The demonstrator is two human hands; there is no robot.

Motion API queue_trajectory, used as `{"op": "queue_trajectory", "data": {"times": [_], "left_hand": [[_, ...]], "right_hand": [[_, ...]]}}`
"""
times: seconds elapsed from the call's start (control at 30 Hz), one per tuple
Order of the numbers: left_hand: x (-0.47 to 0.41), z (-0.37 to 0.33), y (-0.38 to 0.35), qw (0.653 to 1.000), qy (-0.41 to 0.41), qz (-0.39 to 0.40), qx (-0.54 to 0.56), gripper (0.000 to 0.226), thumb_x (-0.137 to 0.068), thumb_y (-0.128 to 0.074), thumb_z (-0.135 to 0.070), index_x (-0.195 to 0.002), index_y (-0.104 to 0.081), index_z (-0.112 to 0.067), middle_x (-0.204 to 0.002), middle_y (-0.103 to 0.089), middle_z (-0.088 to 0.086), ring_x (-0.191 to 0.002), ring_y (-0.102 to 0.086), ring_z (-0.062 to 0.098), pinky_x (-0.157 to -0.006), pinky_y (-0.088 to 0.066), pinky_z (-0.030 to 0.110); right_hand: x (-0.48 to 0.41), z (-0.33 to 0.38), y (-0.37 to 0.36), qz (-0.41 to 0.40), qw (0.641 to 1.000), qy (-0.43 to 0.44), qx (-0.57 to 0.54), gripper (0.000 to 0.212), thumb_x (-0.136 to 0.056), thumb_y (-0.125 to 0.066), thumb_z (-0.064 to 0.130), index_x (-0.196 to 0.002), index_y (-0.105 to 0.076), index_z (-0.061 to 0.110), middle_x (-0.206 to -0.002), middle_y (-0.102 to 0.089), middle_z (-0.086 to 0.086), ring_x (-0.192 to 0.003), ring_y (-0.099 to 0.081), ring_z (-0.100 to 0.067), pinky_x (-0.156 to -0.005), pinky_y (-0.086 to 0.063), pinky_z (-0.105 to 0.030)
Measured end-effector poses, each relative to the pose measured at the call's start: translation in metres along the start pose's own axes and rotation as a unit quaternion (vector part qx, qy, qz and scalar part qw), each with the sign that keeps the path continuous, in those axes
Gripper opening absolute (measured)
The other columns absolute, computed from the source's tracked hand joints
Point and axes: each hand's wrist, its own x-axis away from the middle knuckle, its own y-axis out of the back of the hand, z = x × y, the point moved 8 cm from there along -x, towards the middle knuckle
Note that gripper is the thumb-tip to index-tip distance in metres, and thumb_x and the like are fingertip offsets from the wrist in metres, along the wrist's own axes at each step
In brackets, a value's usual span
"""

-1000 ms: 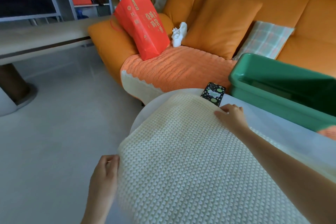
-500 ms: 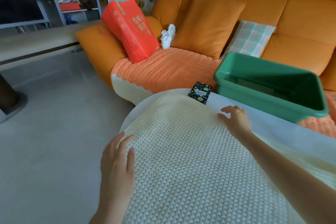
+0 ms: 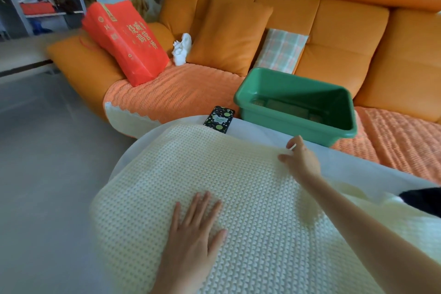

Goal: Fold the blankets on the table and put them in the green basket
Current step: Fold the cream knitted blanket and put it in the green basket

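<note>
A cream knitted blanket [image 3: 214, 174] lies spread over the white round table [image 3: 262, 131], hanging past its near left edge. My left hand [image 3: 195, 231] rests flat on the blanket, fingers spread, holding nothing. Farther along, my right hand [image 3: 300, 160] lies on the blanket's far edge with its fingers loosely apart. The green basket [image 3: 296, 124] stands at the table's far side against the sofa, and its inside looks bare.
A black patterned phone [image 3: 219, 119] lies on the table between the blanket and the basket. Behind is an orange sofa [image 3: 334, 38] with an orange knitted throw [image 3: 176, 93], a red bag [image 3: 126, 40], cushions and a white figurine [image 3: 181, 49]. Grey floor lies to the left.
My left hand slid from the blanket's left edge onto its top and now lies flat farther right. My right hand shifted a little right along the far edge. The view turned rightward.
</note>
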Motion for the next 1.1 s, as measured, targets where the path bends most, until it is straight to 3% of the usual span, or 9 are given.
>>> {"op": "queue_trajectory", "data": {"times": [0.1,0.3,0.4,0.57,0.67,0.8,0.87,0.97,1.1], "left_hand": [[0.001,0.001,-0.001,1.0,0.007,-0.007,0.008,0.06,-0.096,-0.012,-0.055,-0.133,-0.05,-0.028,-0.141,-0.046,-0.003,-0.132,-0.032,0.013,-0.105,-0.018,0.045],[0.002,-0.001,0.002,1.0,0.015,-0.018,-0.019,0.057,-0.096,-0.013,-0.056,-0.14,-0.04,-0.031,-0.147,-0.037,-0.006,-0.136,-0.024,0.009,-0.106,-0.016,0.043],[0.002,-0.001,0.004,1.0,0.012,-0.024,-0.016,0.057,-0.096,-0.011,-0.057,-0.143,-0.032,-0.032,-0.15,-0.03,-0.007,-0.138,-0.021,0.01,-0.109,-0.011,0.043],[0.001,-0.006,0.006,1.0,0.0,-0.025,-0.019,0.066,-0.095,-0.006,-0.058,-0.14,-0.04,-0.024,-0.147,-0.038,0.001,-0.136,-0.032,0.018,-0.111,-0.009,0.043],[0.002,-0.01,0.007,1.0,-0.008,-0.025,-0.015,0.072,-0.093,-0.005,-0.059,-0.136,-0.045,-0.018,-0.145,-0.041,0.007,-0.136,-0.034,0.025,-0.111,-0.018,0.052],[0.012,-0.037,0.015,0.996,-0.013,-0.044,0.074,0.066,-0.087,-0.02,-0.05,-0.135,-0.047,-0.013,-0.147,-0.037,0.01,-0.139,-0.027,0.025,-0.111,-0.014,0.053],[0.026,-0.065,0.02,0.989,-0.045,-0.051,0.134,0.067,-0.084,-0.023,-0.053,-0.13,-0.053,-0.015,-0.145,-0.04,0.007,-0.137,-0.031,0.023,-0.111,-0.014,0.051],[0.059,-0.117,0.013,0.967,-0.127,0.039,0.219,0.083,-0.077,-0.013,-0.077,-0.135,-0.045,-0.027,-0.145,-0.029,-0.015,-0.137,-0.019,0.0,-0.114,-0.002,0.036],[0.087,-0.152,-0.005,0.959,-0.186,0.122,0.176,0.096,-0.068,-0.001,-0.086,-0.142,-0.031,-0.033,-0.15,-0.011,-0.022,-0.137,0.006,-0.009,-0.113,0.013,0.031]], "right_hand": [[-0.005,-0.005,-0.017,0.034,0.998,0.008,0.044,0.039,-0.083,-0.067,0.013,-0.117,-0.049,0.007,-0.12,-0.054,-0.012,-0.109,-0.048,-0.029,-0.085,-0.039,-0.034],[-0.004,-0.018,-0.004,0.068,0.993,-0.001,0.101,0.064,-0.08,-0.063,0.053,-0.13,-0.044,0.02,-0.132,-0.04,-0.005,-0.125,-0.031,-0.026,-0.103,-0.026,-0.036],[0.02,-0.015,0.011,0.078,0.994,0.044,0.059,0.055,-0.084,-0.062,0.044,-0.131,-0.048,0.019,-0.136,-0.043,-0.006,-0.126,-0.033,-0.025,-0.104,-0.027,-0.037],[0.122,-0.02,0.031,0.111,0.973,0.177,0.1,0.041,-0.087,-0.062,0.034,-0.125,-0.056,0.02,-0.14,-0.044,0.0,-0.133,-0.03,-0.018,-0.112,-0.024,-0.035],[0.186,-0.037,0.046,0.149,0.962,0.205,0.106,0.049,-0.086,-0.052,0.053,-0.128,-0.053,0.027,-0.147,-0.036,0.006,-0.137,-0.027,-0.014,-0.114,-0.02,-0.031],[0.265,-0.057,0.068,0.197,0.948,0.244,0.062,0.074,-0.075,-0.029,0.081,-0.127,-0.052,0.032,-0.145,-0.038,0.01,-0.131,-0.033,-0.004,-0.107,-0.027,-0.024],[0.3,-0.067,0.078,0.184,0.944,0.265,0.069,0.062,-0.078,-0.039,0.076,-0.124,-0.05,0.036,-0.139,-0.044,0.013,-0.125,-0.04,-0.002,-0.102,-0.033,-0.022],[0.335,-0.083,0.085,0.142,0.937,0.306,0.086,0.046,-0.083,-0.049,0.062,-0.117,-0.056,0.032,-0.127,-0.054,0.01,-0.117,-0.048,-0.007,-0.102,-0.036,-0.023],[0.346,-0.091,0.093,0.07,0.924,0.361,0.105,0.026,-0.082,-0.061,0.038,-0.102,-0.066,0.023,-0.112,-0.063,0.007,-0.11,-0.053,-0.01,-0.101,-0.037,-0.032]]}}
